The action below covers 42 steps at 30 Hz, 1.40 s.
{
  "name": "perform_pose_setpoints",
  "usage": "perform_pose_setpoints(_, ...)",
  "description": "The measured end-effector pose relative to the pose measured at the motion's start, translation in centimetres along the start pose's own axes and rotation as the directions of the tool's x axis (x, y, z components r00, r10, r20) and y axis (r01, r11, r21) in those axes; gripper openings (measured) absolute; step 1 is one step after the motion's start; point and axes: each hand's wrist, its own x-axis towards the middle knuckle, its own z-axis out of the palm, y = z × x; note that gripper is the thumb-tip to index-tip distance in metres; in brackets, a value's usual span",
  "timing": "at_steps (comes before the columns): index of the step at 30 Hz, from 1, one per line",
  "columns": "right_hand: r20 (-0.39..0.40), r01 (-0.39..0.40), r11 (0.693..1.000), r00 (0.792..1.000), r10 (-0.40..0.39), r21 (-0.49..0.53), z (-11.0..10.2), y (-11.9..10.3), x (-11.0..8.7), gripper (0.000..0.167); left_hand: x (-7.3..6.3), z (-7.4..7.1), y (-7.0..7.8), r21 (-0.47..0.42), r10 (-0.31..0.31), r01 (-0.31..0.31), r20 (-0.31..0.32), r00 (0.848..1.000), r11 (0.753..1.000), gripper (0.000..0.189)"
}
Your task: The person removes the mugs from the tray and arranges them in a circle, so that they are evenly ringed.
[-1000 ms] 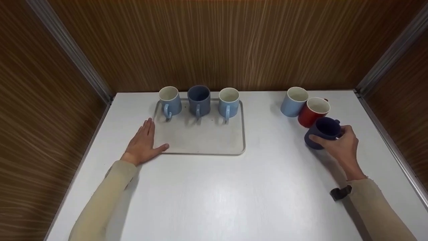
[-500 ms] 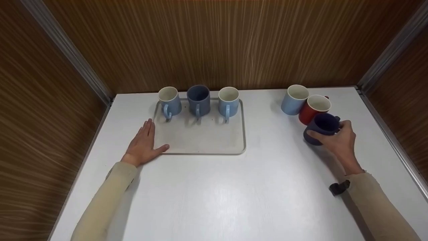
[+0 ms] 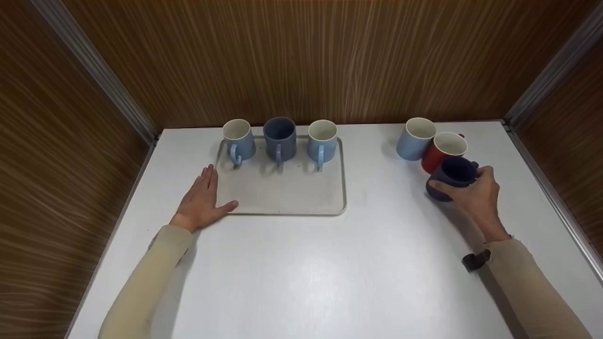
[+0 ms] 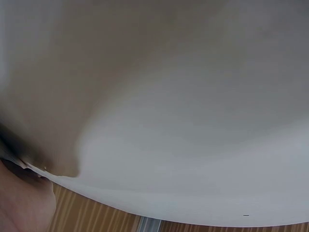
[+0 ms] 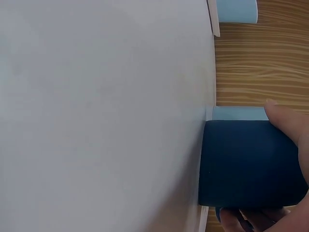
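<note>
My right hand grips a navy mug at the table's right side, thumb on the near wall and fingers at the handle side. In the right wrist view the mug looks upright, its base at or very near the tabletop. Just behind it stands a red mug with a pale inside, partly covered by the navy one; a light blue mug stands beyond. My left hand lies flat with straight fingers at the left edge of a beige tray, thumb over its near-left corner.
Along the tray's back edge stand a light blue mug, a grey-blue mug and another light blue mug, handles toward me. Wood-grain panels rise behind and beside the white table.
My right hand has shifted the navy mug slightly left and back, nearer the red mug. The left hand stays in place. The head view has tilted a little.
</note>
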Motion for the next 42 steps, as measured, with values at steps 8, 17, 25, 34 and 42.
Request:
perform_pose_setpoints(8, -0.070, 0.080, 0.993, 0.994, -0.086, -0.083, -1.6, -1.0, -0.4, 0.106, -0.1, -0.3, 0.2, -0.004, 0.009, -0.009, -0.001, 1.000, 1.000, 0.125)
perform_pose_setpoints(17, -0.186, 0.259, 0.964, 0.946, -0.265, -0.057, -1.6, -5.0, -0.1, 0.084, 0.1, -0.3, 0.4, -0.004, 0.001, -0.001, 0.009, 1.000, 1.000, 0.125)
perform_pose_setpoints(25, -0.118, 0.424, 0.906, 0.900, -0.419, 0.012, 2.6, -9.5, 0.7, 0.068, 0.2, -0.2, 0.3, -0.010, -0.001, 0.001, -0.003, 1.000, 1.000, 0.125)
perform_pose_setpoints(34, 0.141, 0.383, 0.908, 0.902, -0.407, 0.170, 10.2, -13.9, 1.3, 0.065, 0.0, 0.1, 0.0, 0.005, -0.015, 0.015, -0.001, 1.000, 1.000, 0.125)
perform_pose_setpoints(42, 0.340, 0.302, 0.929, 0.869, -0.361, 0.215, 15.8, -16.4, 0.3, 0.060, -0.2, -0.5, 0.1, 0.010, -0.007, 0.007, 0.018, 1.000, 1.000, 0.128)
